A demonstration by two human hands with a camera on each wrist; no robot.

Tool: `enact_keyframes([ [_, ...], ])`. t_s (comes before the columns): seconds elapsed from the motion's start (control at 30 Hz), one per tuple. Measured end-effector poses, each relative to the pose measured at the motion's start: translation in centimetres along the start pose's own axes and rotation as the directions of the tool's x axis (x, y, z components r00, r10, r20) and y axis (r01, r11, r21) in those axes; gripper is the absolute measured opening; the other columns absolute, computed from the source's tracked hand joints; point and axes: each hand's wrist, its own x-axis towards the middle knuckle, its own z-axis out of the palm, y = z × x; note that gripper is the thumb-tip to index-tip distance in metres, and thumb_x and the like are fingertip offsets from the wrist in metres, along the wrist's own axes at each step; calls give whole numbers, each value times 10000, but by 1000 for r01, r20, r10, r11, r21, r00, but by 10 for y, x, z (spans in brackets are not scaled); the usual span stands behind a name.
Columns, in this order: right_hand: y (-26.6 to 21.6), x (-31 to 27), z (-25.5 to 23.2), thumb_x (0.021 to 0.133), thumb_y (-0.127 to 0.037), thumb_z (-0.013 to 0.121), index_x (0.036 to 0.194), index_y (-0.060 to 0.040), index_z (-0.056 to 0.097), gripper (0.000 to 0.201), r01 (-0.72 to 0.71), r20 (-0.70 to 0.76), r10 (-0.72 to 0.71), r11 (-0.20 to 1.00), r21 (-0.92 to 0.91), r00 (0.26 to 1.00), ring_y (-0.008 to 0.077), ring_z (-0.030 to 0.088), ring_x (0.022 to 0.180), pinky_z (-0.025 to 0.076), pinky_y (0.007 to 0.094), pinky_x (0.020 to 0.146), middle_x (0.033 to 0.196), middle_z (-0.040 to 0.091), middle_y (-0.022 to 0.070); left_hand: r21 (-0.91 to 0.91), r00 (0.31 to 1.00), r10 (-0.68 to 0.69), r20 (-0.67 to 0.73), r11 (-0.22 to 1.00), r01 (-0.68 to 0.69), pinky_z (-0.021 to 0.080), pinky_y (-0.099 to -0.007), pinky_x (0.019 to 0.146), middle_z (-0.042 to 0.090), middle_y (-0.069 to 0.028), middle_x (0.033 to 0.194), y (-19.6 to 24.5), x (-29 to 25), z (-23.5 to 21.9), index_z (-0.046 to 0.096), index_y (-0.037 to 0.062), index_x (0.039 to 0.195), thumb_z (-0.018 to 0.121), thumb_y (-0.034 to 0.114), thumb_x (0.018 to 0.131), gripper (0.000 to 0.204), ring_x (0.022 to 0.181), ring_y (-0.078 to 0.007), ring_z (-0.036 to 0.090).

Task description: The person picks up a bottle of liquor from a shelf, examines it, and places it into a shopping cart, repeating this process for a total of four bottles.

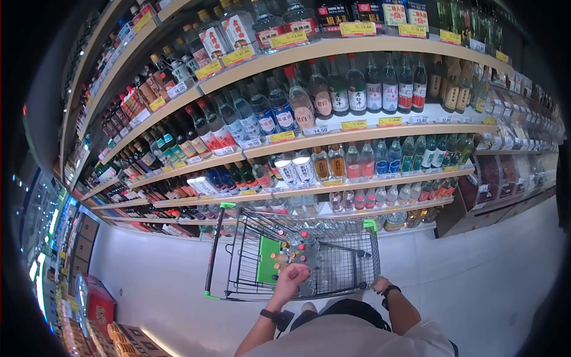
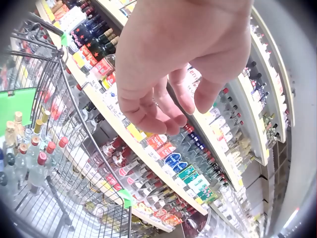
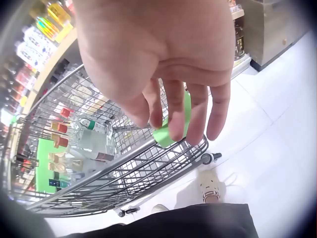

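A shopping cart [image 1: 210, 262] with a dark handle bar and green corner pieces stands sideways before me. Several clear glass bottles [image 1: 304, 235] with red and tan caps are gathered inside it, beside a green panel [image 1: 268, 259]. My left hand [image 1: 293, 275] is raised over the cart's near side, its fingers loosely curled around nothing; in the left wrist view, that hand [image 2: 178, 54] overlaps the shelves. At the cart's near right corner is my right hand [image 1: 379, 285]. Its relaxed fingers [image 3: 199, 116] hang right at the green corner piece [image 3: 166, 135] in the right wrist view.
Long shelves [image 1: 380, 128] packed with bottles and price tags rise behind the cart. To the right stand clear-fronted bins [image 1: 505, 175] on a cabinet. A red box [image 1: 101, 306] and other goods are at lower left. Pale tiled floor [image 1: 160, 262] surrounds the cart.
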Motion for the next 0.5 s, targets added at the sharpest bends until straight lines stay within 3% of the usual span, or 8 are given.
enact_keyframes([
  [0.17,7,12,-5,826,-207,618,1059,-70,729,292,-27,24,27,999,17,999,178,690,693,543,335,548,837,721,63,9,1000,-9,-20,1000,9,511,-245,811,686,-20,1023,16,-2,17,628,49,1094,646,94,955,147,942,-97,655],
  [0.2,10,15,-6,829,-182,616,1020,-63,744,259,5,25,-5,1000,16,1000,174,682,663,534,328,534,800,717,60,8,999,14,-35,1000,-14,526,-293,827,701,-76,1051,15,-1,18,627,31,1115,644,99,953,176,939,-151,670],
  [0.33,4,19,-14,783,-154,623,878,-65,762,191,34,-24,-34,999,7,999,179,657,611,512,333,508,742,706,71,-19,998,49,-39,999,-50,526,-294,818,698,-83,1067,26,0,24,630,27,1115,650,105,948,185,946,-153,668],
  [0.43,4,36,-20,753,-128,616,868,-65,759,194,153,-99,-166,980,-129,981,194,656,618,511,328,520,743,706,71,-25,997,67,-48,997,-68,527,-295,817,696,-85,1069,28,-1,21,631,24,1116,653,110,945,192,947,-155,664],
  [0.5,-4,48,-29,754,-143,634,889,-73,761,198,157,-105,-165,984,-84,981,188,666,652,527,325,570,753,713,78,-51,996,73,-60,996,-76,526,-297,820,696,-85,1067,24,-1,20,629,25,1118,653,113,945,196,947,-156,662],
])
